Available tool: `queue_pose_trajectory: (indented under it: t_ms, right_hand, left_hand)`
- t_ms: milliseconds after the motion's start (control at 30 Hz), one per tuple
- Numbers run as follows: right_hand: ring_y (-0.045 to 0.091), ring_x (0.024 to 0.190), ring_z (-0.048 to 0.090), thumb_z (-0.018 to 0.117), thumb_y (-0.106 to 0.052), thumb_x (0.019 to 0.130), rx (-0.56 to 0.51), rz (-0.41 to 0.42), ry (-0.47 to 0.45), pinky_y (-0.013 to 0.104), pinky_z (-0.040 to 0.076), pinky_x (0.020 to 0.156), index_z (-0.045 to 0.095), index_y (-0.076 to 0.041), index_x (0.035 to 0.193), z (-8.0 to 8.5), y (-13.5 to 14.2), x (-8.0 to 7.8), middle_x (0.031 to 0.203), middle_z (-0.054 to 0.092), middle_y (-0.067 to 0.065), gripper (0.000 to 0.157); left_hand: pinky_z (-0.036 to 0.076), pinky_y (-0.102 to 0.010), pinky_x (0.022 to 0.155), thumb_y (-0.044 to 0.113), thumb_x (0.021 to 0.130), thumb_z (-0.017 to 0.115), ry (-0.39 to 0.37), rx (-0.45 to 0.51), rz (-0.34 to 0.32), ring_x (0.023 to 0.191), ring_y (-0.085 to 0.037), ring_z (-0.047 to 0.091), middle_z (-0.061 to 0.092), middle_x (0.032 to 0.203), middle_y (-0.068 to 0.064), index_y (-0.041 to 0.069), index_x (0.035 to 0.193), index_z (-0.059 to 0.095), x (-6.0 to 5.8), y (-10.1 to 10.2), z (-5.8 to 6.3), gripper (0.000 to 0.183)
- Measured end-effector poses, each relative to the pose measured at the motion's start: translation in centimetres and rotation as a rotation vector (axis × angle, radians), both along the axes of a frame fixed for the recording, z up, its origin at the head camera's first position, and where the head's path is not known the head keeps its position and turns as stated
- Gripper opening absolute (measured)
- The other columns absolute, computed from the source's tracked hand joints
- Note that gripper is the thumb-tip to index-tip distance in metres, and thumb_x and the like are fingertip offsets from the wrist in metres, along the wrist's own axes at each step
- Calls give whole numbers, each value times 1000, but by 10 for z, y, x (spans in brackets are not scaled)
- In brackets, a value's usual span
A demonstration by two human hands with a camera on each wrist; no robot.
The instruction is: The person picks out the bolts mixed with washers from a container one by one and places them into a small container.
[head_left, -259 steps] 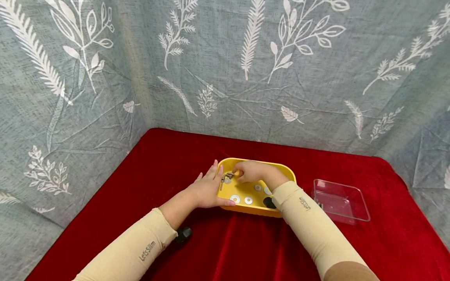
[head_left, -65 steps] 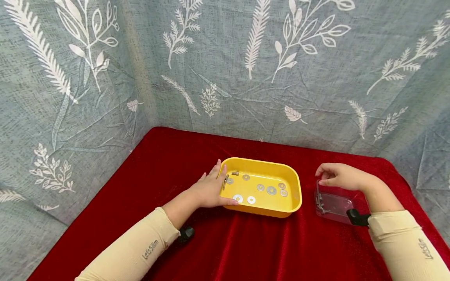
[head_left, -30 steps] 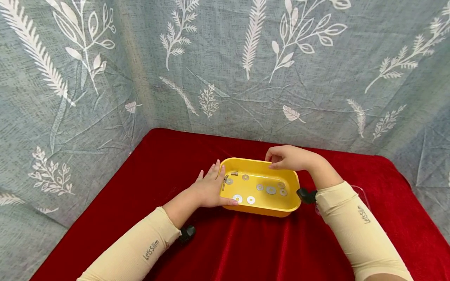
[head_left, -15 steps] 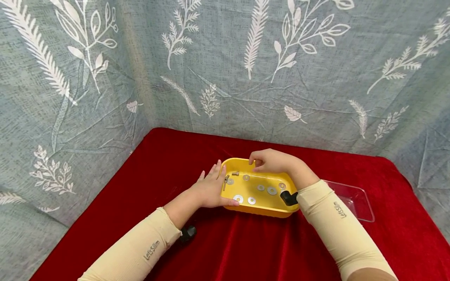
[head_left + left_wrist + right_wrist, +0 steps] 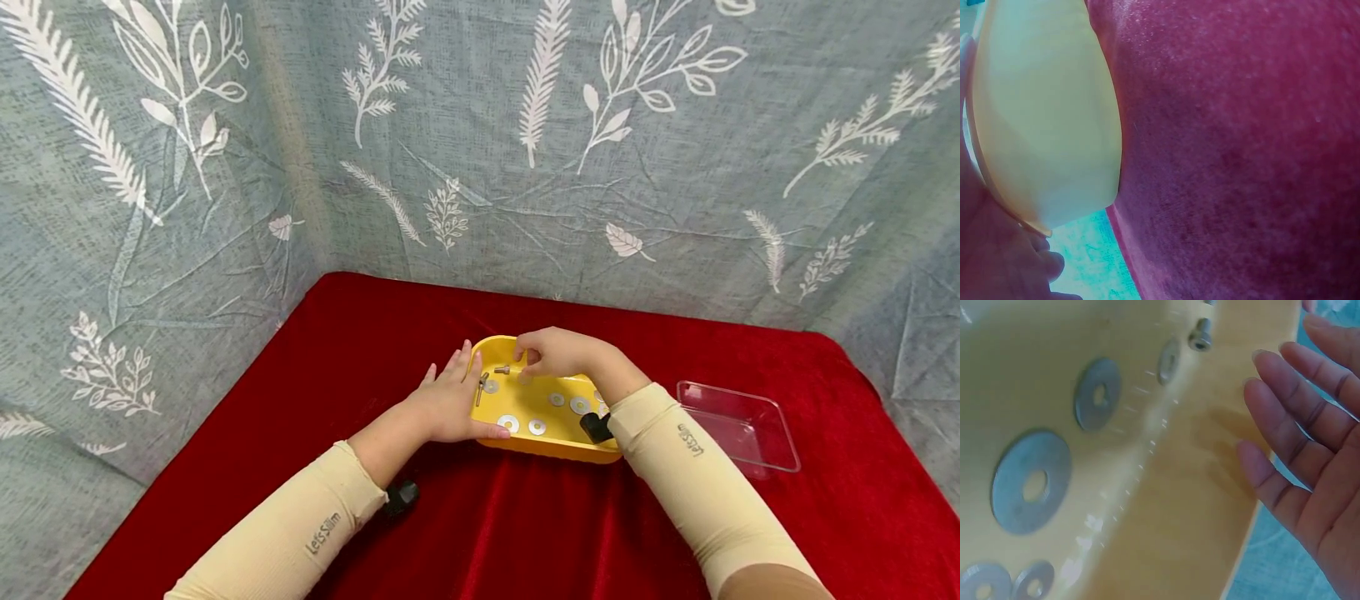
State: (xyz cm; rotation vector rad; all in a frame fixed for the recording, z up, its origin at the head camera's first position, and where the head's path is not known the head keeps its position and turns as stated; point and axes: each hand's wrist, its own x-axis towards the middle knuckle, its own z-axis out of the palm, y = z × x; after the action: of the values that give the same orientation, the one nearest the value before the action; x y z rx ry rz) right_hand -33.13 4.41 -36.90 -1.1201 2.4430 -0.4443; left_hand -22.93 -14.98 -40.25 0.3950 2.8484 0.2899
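A yellow plastic tray (image 5: 558, 448) holds several flat metal washers (image 5: 507, 425) and some bolts. One short socket-head bolt (image 5: 502, 370) lies near the tray's back left corner; others are bunched by the left wall (image 5: 482, 390). My left hand (image 5: 450, 408) rests against the tray's left end, fingers straight and spread, thumb along the front rim. Over the tray's back side hovers my right hand (image 5: 558, 352), its fingers loosely bent and its palm bare. In the right wrist view, these fingertips (image 5: 1263, 394) are apart from the bolt (image 5: 1200, 336) and washers.
To the right stands a clear plastic box (image 5: 738, 425), its left end partly behind the right sleeve. Red cloth (image 5: 390, 333) covers the table, and a patterned curtain (image 5: 480, 167) hangs behind it. Black wrist cameras (image 5: 596, 427) sit at both cuffs.
My right hand, inside the tray's left end at first, was later at the clear box's rim, then moved left over the tray towards the short bolt. My left hand has stayed at the tray's end.
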Motion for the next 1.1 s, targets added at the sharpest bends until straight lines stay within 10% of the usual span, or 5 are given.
queue_pose_trajectory:
  t_ms: [1100]
  right_hand:
    - [12, 73, 49, 63, -1, 82, 112, 32, 66, 24, 43, 69, 61, -8, 100, -38, -28, -11, 83, 57, 0, 19]
  left_hand:
    - [8, -54, 107, 76, 68, 54, 16, 37, -3, 139, -26, -2, -13, 151, -15, 4, 147, 2, -2, -2, 0, 118]
